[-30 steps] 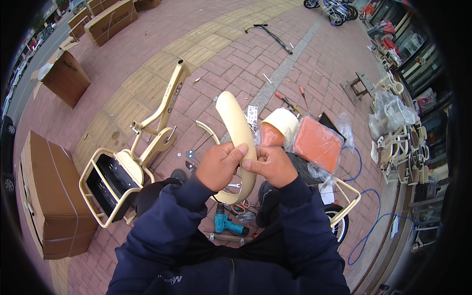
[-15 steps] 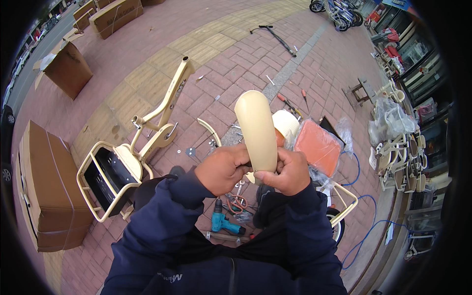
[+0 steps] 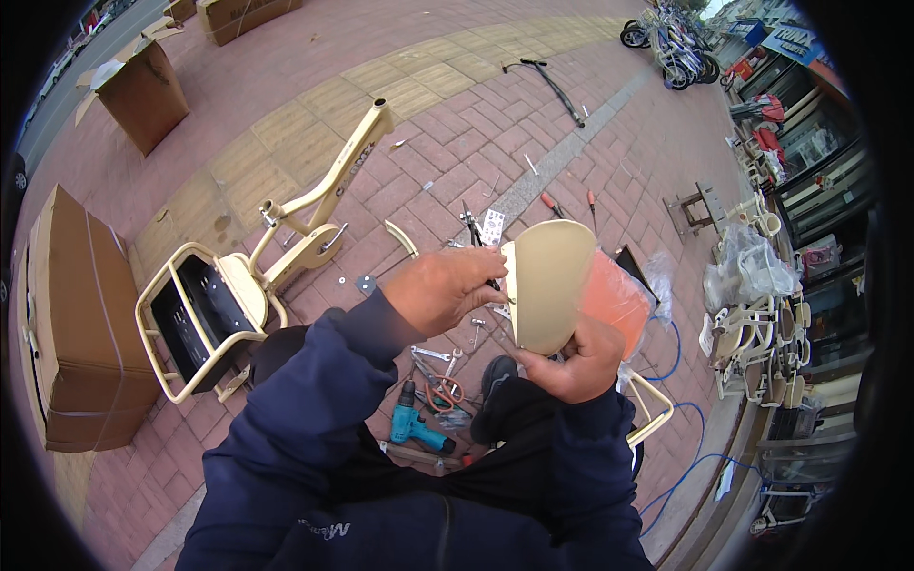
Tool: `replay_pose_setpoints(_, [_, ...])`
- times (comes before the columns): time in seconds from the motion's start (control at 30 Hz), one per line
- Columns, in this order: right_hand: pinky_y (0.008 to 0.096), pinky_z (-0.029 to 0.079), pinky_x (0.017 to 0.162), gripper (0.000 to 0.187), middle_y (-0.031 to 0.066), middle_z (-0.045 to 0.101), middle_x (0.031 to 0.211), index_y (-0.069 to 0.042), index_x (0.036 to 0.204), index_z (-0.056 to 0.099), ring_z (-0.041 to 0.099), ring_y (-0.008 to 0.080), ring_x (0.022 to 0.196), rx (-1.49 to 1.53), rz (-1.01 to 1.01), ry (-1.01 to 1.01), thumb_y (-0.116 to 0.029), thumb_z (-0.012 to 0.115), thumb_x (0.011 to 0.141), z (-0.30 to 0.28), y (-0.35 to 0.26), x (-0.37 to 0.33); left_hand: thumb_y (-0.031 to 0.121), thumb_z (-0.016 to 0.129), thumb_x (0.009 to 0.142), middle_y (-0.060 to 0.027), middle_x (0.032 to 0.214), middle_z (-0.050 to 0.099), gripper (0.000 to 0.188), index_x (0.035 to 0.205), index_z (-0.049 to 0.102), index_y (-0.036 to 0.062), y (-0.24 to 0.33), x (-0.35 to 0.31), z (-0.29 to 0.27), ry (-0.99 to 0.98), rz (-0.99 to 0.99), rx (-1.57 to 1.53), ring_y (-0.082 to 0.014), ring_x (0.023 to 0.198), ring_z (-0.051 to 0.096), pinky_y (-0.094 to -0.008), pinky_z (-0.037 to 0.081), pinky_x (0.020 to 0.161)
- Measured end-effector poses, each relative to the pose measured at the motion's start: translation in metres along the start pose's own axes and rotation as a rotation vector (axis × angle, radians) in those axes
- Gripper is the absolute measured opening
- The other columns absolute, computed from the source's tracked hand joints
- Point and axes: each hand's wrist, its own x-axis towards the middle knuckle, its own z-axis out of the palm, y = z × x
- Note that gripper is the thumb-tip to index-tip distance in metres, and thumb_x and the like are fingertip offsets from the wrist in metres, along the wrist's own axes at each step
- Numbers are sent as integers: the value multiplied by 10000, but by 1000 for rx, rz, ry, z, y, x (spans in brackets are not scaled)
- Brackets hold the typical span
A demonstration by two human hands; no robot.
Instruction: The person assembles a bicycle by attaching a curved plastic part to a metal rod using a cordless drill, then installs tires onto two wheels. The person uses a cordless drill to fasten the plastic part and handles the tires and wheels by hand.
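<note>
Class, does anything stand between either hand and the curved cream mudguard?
Nothing visible does. The right hand holds the mudguard at its lower edge; the left hand is at its left edge, contact there unclear. The orange wrapped piece lies beyond the mudguard, not in between.

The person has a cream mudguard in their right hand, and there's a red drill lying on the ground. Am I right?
Almost! The drill isn't red: the head view shows it is teal blue. The rest is right: it lies on the ground, and the cream mudguard is in the right hand.
</note>
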Motion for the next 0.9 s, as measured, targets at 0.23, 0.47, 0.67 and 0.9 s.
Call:
replay_pose_setpoints(0.23, [301, 460, 522, 275, 94, 642, 669, -28, 830, 703, 613, 206, 549, 113, -45, 14, -147, 839, 623, -9, -10, -4, 118, 649, 830, -79, 923, 644, 246, 1068, 611, 68, 9, -1, 9, -31, 373, 44, -272, 911, 650, -429, 501, 901])
replay_pose_setpoints(0.47, [327, 350, 435, 274, 63, 452, 543, -72, 687, 576, 474, 237, 446, -53, -368, 11, -158, 813, 579, -11, -10, -14, 167, 632, 783, -18, 746, 472, 381, 1143, 610, 47, 42, -2, -1, -168, 517, 10, -213, 689, 513, -357, 362, 618])
replay_pose_setpoints(0.67, [325, 358, 444, 346, 57, 428, 561, -47, 686, 530, 479, 229, 477, -10, -521, -40, -219, 769, 504, -22, -16, -29, 212, 673, 739, -32, 758, 481, 400, 1072, 603, 2, 67, -21, -6, -255, 501, 31, -189, 695, 504, -343, 350, 616])
replay_pose_setpoints(0.9, [324, 363, 448, 339, 56, 433, 572, -32, 681, 542, 490, 229, 492, -22, -513, -66, -220, 739, 478, -19, -20, -31, 198, 645, 718, -38, 758, 471, 351, 1003, 599, -2, 69, -29, -16, -298, 469, 9, -207, 700, 499, -333, 365, 645])
